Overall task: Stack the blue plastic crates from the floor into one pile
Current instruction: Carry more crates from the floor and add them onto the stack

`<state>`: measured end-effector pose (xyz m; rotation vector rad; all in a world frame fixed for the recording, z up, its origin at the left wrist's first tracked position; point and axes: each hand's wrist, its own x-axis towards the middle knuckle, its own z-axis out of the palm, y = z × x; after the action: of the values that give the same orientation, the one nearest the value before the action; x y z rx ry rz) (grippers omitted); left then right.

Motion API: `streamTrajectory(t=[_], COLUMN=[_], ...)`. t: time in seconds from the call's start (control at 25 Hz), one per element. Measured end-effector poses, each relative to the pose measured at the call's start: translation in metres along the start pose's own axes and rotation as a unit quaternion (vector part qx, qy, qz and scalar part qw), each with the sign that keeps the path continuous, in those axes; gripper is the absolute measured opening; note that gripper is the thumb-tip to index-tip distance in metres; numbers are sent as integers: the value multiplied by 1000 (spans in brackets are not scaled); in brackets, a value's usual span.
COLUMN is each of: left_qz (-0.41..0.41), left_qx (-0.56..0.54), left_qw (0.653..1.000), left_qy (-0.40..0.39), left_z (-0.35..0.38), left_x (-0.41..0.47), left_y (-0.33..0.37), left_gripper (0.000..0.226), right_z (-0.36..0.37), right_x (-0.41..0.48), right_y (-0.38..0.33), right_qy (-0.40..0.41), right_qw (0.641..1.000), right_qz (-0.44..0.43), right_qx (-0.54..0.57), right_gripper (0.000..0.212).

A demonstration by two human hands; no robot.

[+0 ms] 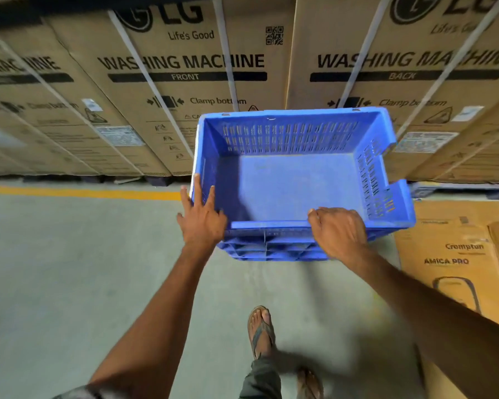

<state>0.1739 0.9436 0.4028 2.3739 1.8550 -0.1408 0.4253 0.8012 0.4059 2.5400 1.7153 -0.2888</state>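
Note:
An empty blue plastic crate with slotted walls fills the middle of the head view, sitting on top of at least one more blue crate whose ribbed side shows beneath it. My left hand lies flat with spread fingers against the top crate's near left corner. My right hand curls over the near rim on the right side. How many crates are in the pile below is hidden.
Tall cardboard washing machine boxes line the wall right behind the crates. A flattened Crompton carton lies on the floor to the right. A yellow floor line runs at the left. My sandalled foot stands just behind the pile.

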Motion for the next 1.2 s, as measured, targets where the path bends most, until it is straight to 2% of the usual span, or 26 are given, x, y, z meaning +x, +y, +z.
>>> streamTrajectory(t=[0.12, 0.16, 0.32, 0.4, 0.48, 0.56, 0.6, 0.68, 0.76, 0.92, 1.08, 1.2], left_qz=[7, 6, 11, 8, 20, 63, 97, 197, 252, 222, 225, 221], left_qx=[11, 11, 17, 21, 18, -23, -35, -21, -6, -69, -75, -77], left_qw=[1000, 1000, 999, 999, 999, 996, 992, 975, 965, 972, 971, 967], left_qy=[23, 28, 48, 45, 45, 58, 75, 99, 70, 30, -3, -96], left_z=[9, 11, 14, 17, 17, 12, 12, 16, 29, 37, 34, 16], left_x=[-1, -2, 0, 2, 4, -4, -13, -37, -56, -55, -52, -45], left_y=[2, 1, -2, -1, -2, -2, -2, -1, 0, 2, 4, 3], left_gripper=[61, 60, 55, 53, 51, 54, 55, 54, 53, 47, 49, 57], right_z=[-1, -1, 6, 9, 10, 13, 13, 13, 20, 26, 23, 10], right_x=[7, 5, 2, 6, 10, 5, 0, -17, -30, -32, -25, -24], right_y=[-2, -5, -11, -7, -6, -3, -2, -4, -9, -12, -5, -6], right_qy=[-46, -38, 26, 56, 50, 42, 67, 122, 118, 76, 29, -47], right_qw=[998, 998, 997, 995, 996, 997, 997, 992, 992, 995, 996, 996], right_qz=[-10, -3, 55, 73, 69, 57, 44, 13, -36, -41, -41, -40], right_qx=[-45, -50, -49, -35, -30, -11, -7, 8, 31, 58, 75, 65], right_gripper=[79, 78, 51, 49, 52, 63, 64, 53, 44, 41, 44, 51])
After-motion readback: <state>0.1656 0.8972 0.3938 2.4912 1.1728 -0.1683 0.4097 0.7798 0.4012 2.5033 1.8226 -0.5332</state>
